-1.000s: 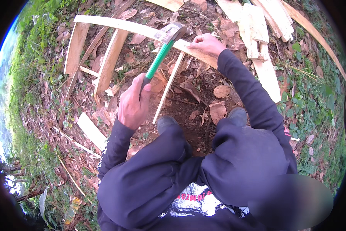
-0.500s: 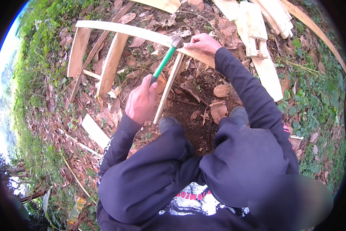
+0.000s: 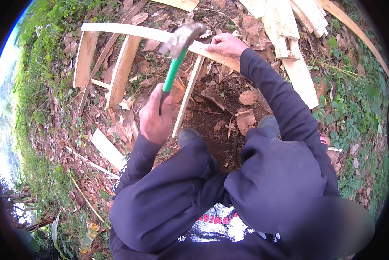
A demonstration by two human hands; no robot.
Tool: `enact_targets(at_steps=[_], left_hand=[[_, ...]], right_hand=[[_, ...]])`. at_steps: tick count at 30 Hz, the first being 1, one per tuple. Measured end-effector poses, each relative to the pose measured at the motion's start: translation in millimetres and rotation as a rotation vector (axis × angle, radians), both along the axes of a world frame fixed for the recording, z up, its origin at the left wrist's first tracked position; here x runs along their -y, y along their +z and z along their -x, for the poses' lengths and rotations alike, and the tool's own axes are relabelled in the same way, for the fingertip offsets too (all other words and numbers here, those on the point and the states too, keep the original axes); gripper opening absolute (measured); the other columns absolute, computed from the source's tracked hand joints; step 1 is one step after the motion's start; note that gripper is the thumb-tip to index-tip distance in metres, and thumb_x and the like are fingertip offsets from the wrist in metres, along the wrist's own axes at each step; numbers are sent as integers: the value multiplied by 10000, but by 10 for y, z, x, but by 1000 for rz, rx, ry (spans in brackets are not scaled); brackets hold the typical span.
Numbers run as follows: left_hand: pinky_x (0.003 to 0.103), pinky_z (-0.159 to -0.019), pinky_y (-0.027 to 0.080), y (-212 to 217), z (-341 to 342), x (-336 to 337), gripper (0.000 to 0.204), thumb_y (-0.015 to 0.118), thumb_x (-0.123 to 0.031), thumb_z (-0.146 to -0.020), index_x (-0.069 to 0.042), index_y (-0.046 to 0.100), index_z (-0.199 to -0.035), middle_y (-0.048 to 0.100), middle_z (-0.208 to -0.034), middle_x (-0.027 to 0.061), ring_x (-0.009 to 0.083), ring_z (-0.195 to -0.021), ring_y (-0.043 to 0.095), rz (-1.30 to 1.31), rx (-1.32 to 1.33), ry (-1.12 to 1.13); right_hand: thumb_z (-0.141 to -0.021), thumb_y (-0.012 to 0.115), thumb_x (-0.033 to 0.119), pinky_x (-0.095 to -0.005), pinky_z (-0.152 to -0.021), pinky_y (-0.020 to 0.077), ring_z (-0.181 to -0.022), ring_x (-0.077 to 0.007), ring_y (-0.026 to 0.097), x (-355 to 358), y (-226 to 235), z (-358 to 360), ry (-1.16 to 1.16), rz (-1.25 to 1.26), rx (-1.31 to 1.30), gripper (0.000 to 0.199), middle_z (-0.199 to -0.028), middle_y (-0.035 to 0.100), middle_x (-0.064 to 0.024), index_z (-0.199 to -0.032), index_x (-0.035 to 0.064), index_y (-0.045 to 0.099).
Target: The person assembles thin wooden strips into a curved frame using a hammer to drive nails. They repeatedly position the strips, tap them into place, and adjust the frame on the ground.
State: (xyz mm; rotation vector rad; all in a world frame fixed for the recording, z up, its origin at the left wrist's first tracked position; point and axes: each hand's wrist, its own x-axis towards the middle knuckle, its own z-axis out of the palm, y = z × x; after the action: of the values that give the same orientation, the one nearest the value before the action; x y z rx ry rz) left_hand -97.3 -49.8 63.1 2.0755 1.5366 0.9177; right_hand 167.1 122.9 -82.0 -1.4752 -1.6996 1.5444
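My left hand is closed round the dark grip of a hammer with a green shaft. The hammer's metal head, blurred by motion, is raised in front of a long pale wooden plank. At the plank's right part, my right hand grips its edge with bent fingers; whether a nail is between the fingertips I cannot tell. Just left of those fingers, a narrow upright slat meets the plank and runs back toward my left foot. Two wider boards join the plank farther left.
Several pale boards lie at the upper right, beside a long curved strip. A short board lies left of my left forearm. Dry leaves cover the soil between my boots, and green plants grow at the right.
The hammer head has lifted off the plank near my right fingers and swung left and toward me. My left hand has shifted slightly left; my right hand stays on the plank.
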Motion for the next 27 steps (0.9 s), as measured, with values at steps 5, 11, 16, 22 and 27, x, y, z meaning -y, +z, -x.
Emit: enact_targets(at_steps=[5,11,16,22,27], left_hand=[[423,-635,525,-178,142,-8,337,572,-174,-1003,5,549,-1288,675,-882,229,377,-720,688,243,-125,-26],[379,-645,529,-145,180,135,325,570,-193,-1008,-17,536,-1279,688,-863,166,319,-726,700,135,-55,27],[359,-567,483,-326,212,135,254,646,-219,-964,-20,560,-1097,626,-698,108,266,-578,620,291,-50,47],[321,-517,442,-384,38,-20,427,835,-300,-810,-39,505,-882,548,-603,37,148,-496,520,377,-105,73],[348,-536,454,-601,-10,-1,348,752,-286,-885,-25,525,-915,569,-635,69,194,-532,568,341,15,125]], right_hand=[[-810,815,349,-310,-640,445,-663,-132,551,48,21,59,32,0,26,317,-697,634,-37,-751,59,700],[-854,770,369,-316,-667,503,-673,-148,629,43,38,45,66,-84,105,327,-750,689,-74,-864,43,742],[-975,626,425,-251,-434,521,-497,-137,651,267,252,56,-32,394,-138,501,-743,713,-126,-1021,-69,696],[-953,625,519,-248,-368,471,-449,-116,591,270,349,21,-49,466,-37,623,-654,648,-103,-956,-104,650],[-953,581,574,-248,-372,457,-451,-108,554,315,191,85,-29,422,-12,660,-640,610,-71,-940,-81,656]])
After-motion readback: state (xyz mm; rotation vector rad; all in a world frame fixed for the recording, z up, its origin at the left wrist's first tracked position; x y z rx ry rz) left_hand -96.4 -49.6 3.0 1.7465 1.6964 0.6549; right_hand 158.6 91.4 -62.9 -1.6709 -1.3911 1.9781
